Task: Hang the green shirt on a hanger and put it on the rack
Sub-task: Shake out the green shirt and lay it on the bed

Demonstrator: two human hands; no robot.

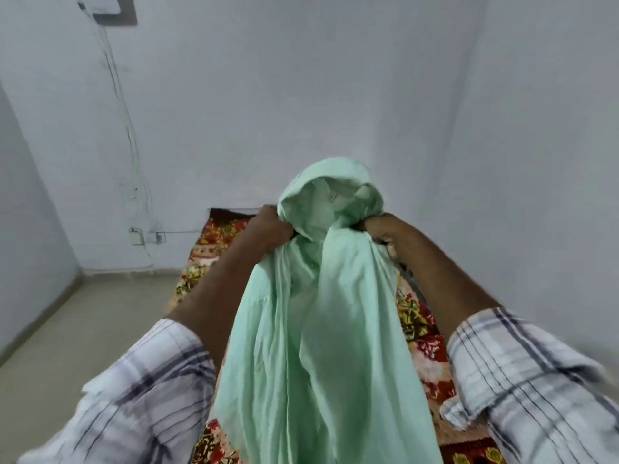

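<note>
Nearest me, my checked sleeves (140, 390) frame the green shirt (311, 329), pale mint and softly creased, which hangs in long folds over the floral blanket (422, 333). Farther out, my left hand (271, 229) is fisted on fabric at one side of the collar, and my right hand (380, 229) is fisted on the other side. The collar stands raised before the white wall (301, 78).

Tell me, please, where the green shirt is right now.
In the head view's centre, the green shirt hangs between the left hand and right hand, above the floral blanket.
</note>
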